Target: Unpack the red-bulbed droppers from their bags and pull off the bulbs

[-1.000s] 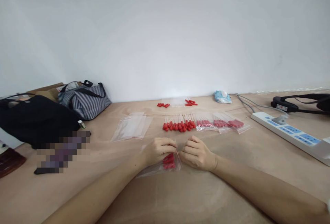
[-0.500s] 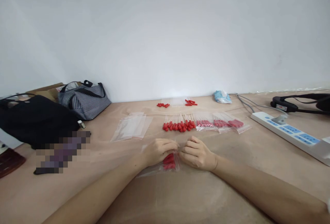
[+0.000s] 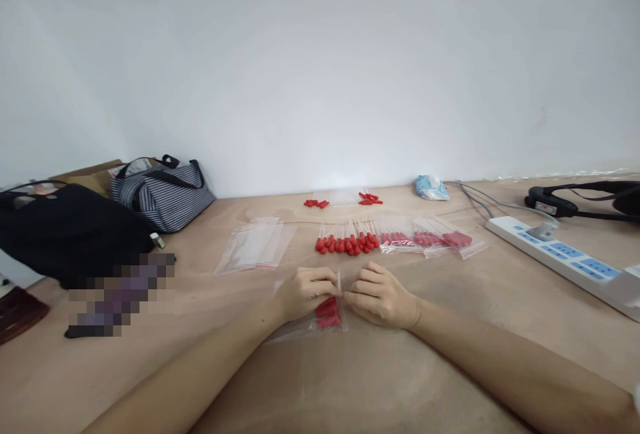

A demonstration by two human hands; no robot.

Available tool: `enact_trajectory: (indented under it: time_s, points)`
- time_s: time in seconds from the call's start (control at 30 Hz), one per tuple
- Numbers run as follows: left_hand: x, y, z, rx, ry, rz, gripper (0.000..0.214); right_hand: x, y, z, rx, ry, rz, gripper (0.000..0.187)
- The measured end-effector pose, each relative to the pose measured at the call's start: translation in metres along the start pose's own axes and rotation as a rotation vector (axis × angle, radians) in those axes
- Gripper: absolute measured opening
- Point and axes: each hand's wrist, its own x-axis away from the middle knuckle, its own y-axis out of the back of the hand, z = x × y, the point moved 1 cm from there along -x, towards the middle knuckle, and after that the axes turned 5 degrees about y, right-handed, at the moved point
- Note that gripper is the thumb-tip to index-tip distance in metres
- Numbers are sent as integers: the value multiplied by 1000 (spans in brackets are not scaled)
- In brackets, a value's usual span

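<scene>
A clear zip bag (image 3: 300, 329) with red-tipped sticks (image 3: 327, 314) inside lies on the table in front of me. My left hand (image 3: 307, 294) rests over it, its fingers closed on the bag's edge at the right end. Opposite it, my right hand (image 3: 380, 297) pinches the same edge with curled fingers. The fingertips of both hands nearly meet there. Just beyond the hands lies a row of loose red-tipped sticks (image 3: 347, 242). Filled zip bags (image 3: 425, 237) with red tips sit to its right, and flat clear bags (image 3: 255, 244) to its left.
At the back are more red pieces (image 3: 370, 199) and a blue tissue pack (image 3: 431, 187). A white power strip (image 3: 565, 257) and a black strapped device (image 3: 580, 201) lie right. On the left stand a striped bag (image 3: 167, 194), a black bag (image 3: 75, 234) and a small bottle (image 3: 157, 241).
My right hand has slid slightly down along the bag's edge, and the left fingers have drawn back a little to the left. The bag stays in place.
</scene>
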Motion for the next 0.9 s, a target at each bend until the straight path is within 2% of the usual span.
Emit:
enact_trajectory:
  time_s: [0.37, 0.57, 0.7, 0.9]
  points:
    - [1, -1, 1, -41, 3, 30, 29, 0, -3, -2, -26, -10, 137, 19]
    - [2, -2, 1, 8, 42, 112, 26, 1, -3, -3, -92, -19, 160, 15]
    - [-3, -6, 3, 56, 47, 114, 25, 0, -4, -4, -93, -46, 106, 15]
    - [-11, -9, 11, 105, 52, 29, 21, -1, 0, -5, -25, -105, -29, 12]
